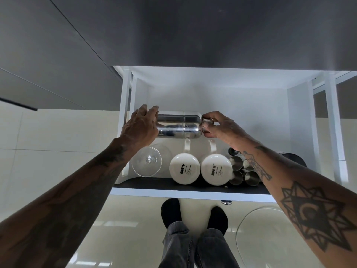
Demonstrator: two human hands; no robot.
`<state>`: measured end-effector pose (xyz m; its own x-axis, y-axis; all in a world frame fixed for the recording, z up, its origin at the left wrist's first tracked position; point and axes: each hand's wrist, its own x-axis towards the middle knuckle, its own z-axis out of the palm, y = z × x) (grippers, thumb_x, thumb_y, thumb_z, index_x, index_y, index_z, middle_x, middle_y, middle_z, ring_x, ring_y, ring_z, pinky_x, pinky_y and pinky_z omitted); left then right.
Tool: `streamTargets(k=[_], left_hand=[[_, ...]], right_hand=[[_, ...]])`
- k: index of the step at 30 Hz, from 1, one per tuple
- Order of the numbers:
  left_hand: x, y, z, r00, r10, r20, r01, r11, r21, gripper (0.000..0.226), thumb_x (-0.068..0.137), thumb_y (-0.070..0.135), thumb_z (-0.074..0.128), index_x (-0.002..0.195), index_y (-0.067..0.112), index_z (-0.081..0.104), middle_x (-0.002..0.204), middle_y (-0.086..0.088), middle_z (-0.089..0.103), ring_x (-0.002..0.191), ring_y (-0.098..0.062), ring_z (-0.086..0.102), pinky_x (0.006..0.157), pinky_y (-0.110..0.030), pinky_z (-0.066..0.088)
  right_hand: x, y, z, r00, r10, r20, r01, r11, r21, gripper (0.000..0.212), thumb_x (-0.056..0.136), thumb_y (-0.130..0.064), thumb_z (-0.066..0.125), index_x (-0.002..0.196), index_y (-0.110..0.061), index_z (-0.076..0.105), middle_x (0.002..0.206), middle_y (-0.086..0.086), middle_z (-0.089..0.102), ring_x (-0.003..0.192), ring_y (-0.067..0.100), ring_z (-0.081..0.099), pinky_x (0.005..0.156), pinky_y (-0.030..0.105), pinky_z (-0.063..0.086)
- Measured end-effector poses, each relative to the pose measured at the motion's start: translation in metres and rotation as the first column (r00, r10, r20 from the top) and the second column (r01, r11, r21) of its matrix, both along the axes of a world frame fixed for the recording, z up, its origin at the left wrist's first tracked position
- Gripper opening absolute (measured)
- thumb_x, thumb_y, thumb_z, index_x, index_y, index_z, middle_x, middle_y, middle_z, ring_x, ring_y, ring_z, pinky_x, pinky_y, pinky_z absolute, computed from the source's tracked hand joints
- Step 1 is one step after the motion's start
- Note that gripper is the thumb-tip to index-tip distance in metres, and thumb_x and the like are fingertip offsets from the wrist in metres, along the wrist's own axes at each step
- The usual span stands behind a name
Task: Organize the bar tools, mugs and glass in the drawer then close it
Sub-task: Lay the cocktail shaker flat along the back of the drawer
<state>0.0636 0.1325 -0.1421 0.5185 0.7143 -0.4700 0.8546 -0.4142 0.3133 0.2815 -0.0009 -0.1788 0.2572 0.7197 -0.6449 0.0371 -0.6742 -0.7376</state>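
Observation:
A steel cocktail shaker (180,125) lies sideways near the back of the open white drawer (189,194). My left hand (141,125) grips its base end and my right hand (220,126) pinches its small cap. In front of it, along the drawer's near edge, stand an upturned wine glass (146,161), two upturned white mugs (184,168) (216,169) and several steel jiggers (240,170). My right forearm hides part of the jiggers and a dark round item (294,157).
Dark cabinet fronts (173,31) rise above and to the left of the drawer. Below it lies glossy cream floor (125,219) with my feet in black socks (193,215). A clear round object (264,235) sits at lower right. The drawer knob (226,202) pokes out under the front.

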Motion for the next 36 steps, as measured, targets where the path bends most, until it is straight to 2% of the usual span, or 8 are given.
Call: streamTargets(k=[3, 6, 10, 15, 25, 27, 30, 36], left_hand=[[0.0, -0.001, 0.002, 0.999, 0.011, 0.035, -0.011, 1.0, -0.005, 0.046, 0.104, 0.018, 0.032, 0.149, 0.015, 0.039, 0.156, -0.021, 0.034, 0.145, -0.039, 0.029, 0.116, -0.054, 0.03], [-0.002, 0.004, 0.002, 0.995, 0.012, 0.101, -0.009, 1.0, -0.021, 0.044, 0.103, 0.016, 0.033, 0.146, 0.01, 0.042, 0.153, -0.023, 0.038, 0.143, -0.041, 0.033, 0.116, -0.054, 0.03], [-0.002, 0.008, 0.003, 0.992, 0.023, 0.121, -0.019, 0.999, -0.037, 0.044, 0.103, 0.017, 0.034, 0.145, 0.009, 0.045, 0.151, -0.024, 0.041, 0.141, -0.04, 0.039, 0.116, -0.052, 0.032], [-0.002, 0.011, 0.002, 0.992, 0.031, 0.125, -0.027, 0.999, -0.036, 0.044, 0.1, 0.017, 0.034, 0.14, 0.008, 0.05, 0.129, -0.021, 0.058, 0.123, -0.036, 0.054, 0.104, -0.045, 0.043], [0.031, -0.011, -0.008, 0.976, -0.037, 0.216, 0.048, 0.998, -0.043, 0.037, 0.101, 0.021, 0.047, 0.132, 0.005, 0.058, 0.116, -0.021, 0.066, 0.114, -0.032, 0.056, 0.097, -0.039, 0.043], [0.037, -0.015, -0.011, 0.973, -0.04, 0.227, 0.049, 0.998, -0.033, 0.035, 0.1, 0.021, 0.048, 0.129, 0.005, 0.06, 0.112, -0.02, 0.067, 0.113, -0.032, 0.056, 0.098, -0.041, 0.043], [0.038, -0.014, -0.012, 0.975, -0.042, 0.22, 0.052, 0.998, -0.041, 0.036, 0.1, 0.025, 0.049, 0.131, 0.009, 0.06, 0.115, -0.018, 0.066, 0.116, -0.032, 0.054, 0.1, -0.044, 0.043], [0.034, -0.009, -0.014, 0.971, -0.068, 0.231, 0.077, 0.997, -0.03, 0.039, 0.099, 0.026, 0.051, 0.132, 0.01, 0.059, 0.123, -0.018, 0.066, 0.119, -0.031, 0.055, 0.101, -0.045, 0.045]], right_hand=[[0.005, -0.001, 0.001, 0.998, 0.059, 0.016, -0.059, 0.998, -0.019, 0.027, 0.096, -0.024, 0.061, 0.122, -0.028, 0.057, 0.13, -0.002, 0.059, 0.093, 0.02, 0.075, 0.098, 0.038, 0.054], [0.01, -0.002, 0.002, 0.996, 0.089, -0.022, -0.089, 0.996, -0.015, 0.032, 0.095, -0.023, 0.063, 0.126, -0.026, 0.058, 0.131, -0.001, 0.059, 0.098, 0.021, 0.073, 0.098, 0.039, 0.055], [0.01, -0.004, 0.005, 0.994, 0.092, -0.059, -0.093, 0.995, -0.021, 0.039, 0.094, -0.019, 0.065, 0.131, -0.024, 0.054, 0.132, 0.004, 0.059, 0.103, 0.022, 0.071, 0.094, 0.033, 0.056], [0.008, -0.002, 0.005, 0.996, 0.048, -0.073, -0.05, 0.999, -0.019, 0.04, 0.094, -0.017, 0.064, 0.132, -0.021, 0.055, 0.129, 0.012, 0.061, 0.101, 0.027, 0.072, 0.097, 0.04, 0.056], [0.05, -0.029, 0.007, 0.999, 0.051, 0.014, -0.05, 0.997, -0.06, 0.038, 0.094, -0.011, 0.062, 0.131, -0.019, 0.055, 0.129, 0.011, 0.058, 0.092, 0.021, 0.073, 0.073, 0.013, 0.058], [0.055, -0.034, 0.008, 0.998, 0.053, 0.018, -0.052, 0.996, -0.069, 0.039, 0.095, -0.011, 0.062, 0.131, -0.02, 0.054, 0.13, 0.01, 0.058, 0.092, 0.022, 0.072, 0.079, 0.019, 0.059], [0.056, -0.039, 0.006, 0.999, 0.049, 0.014, -0.048, 0.997, -0.068, 0.038, 0.095, -0.011, 0.061, 0.131, -0.022, 0.054, 0.131, 0.011, 0.059, 0.098, 0.027, 0.073, 0.097, 0.038, 0.055], [0.056, -0.038, 0.006, 0.997, 0.076, 0.008, -0.075, 0.994, -0.079, 0.042, 0.096, -0.013, 0.06, 0.137, -0.022, 0.051, 0.13, 0.011, 0.059, 0.1, 0.025, 0.073, 0.099, 0.038, 0.054]])
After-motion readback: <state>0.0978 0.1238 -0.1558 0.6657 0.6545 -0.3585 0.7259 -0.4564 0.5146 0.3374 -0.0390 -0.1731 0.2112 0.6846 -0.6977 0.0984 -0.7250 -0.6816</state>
